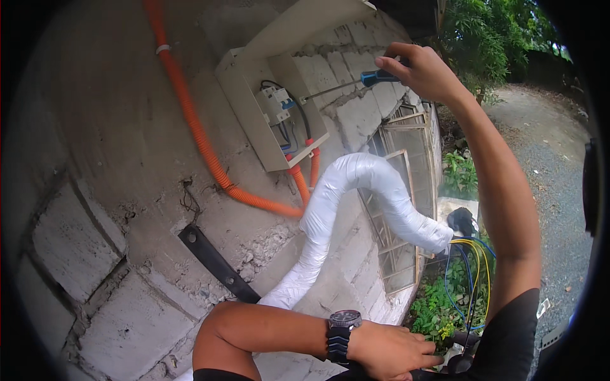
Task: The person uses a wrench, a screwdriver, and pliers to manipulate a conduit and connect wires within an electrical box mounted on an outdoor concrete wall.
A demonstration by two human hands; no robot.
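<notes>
My right hand (422, 71) is raised and shut on a screwdriver with a blue and black handle (379, 77). Its metal shaft points left, with the tip at the white circuit breaker (275, 103) inside an open beige electrical box (254, 120) on the block wall. My left hand (387, 351), with a dark wristwatch (342, 330) on the wrist, is low in the picture. Its fingers are closed around something dark at the bottom edge that I cannot identify. Black wires run from the breaker down inside the box.
Orange corrugated conduit (197, 130) runs down the wall and curves into the box's underside. A thick white wrapped pipe (356, 184) bends out from the wall, with yellow and blue wires (470, 273) trailing from its end. A metal window frame (406, 190), plants and a gravel path (546, 159) lie to the right.
</notes>
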